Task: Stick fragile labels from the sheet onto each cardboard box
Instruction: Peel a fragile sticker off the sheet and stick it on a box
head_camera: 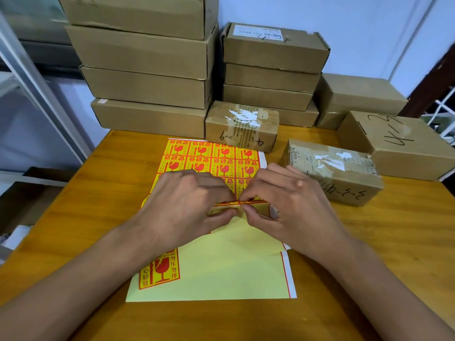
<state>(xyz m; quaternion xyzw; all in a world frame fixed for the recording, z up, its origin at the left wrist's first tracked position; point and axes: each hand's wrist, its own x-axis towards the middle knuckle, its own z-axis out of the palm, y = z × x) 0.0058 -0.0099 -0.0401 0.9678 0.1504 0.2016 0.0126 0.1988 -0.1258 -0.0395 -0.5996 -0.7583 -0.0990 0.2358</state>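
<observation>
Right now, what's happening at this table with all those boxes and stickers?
A person is peeling a fragile label off the sticker sheet lying on the wooden table. The left hand and right hand both pinch it at the sheet's middle. Much of the near sheet is bare backing. The taped cardboard box beside the right hand carries no fragile label yet.

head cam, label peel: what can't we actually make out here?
- Head view: the label being peeled is mostly hidden by the left hand and right hand; how far it has lifted is unclear.
- Middle rows of the label sheet: covered by both hands.
- White label on the upper box: print too small.
- Top box of the left stack: cut off by the top edge.
</observation>
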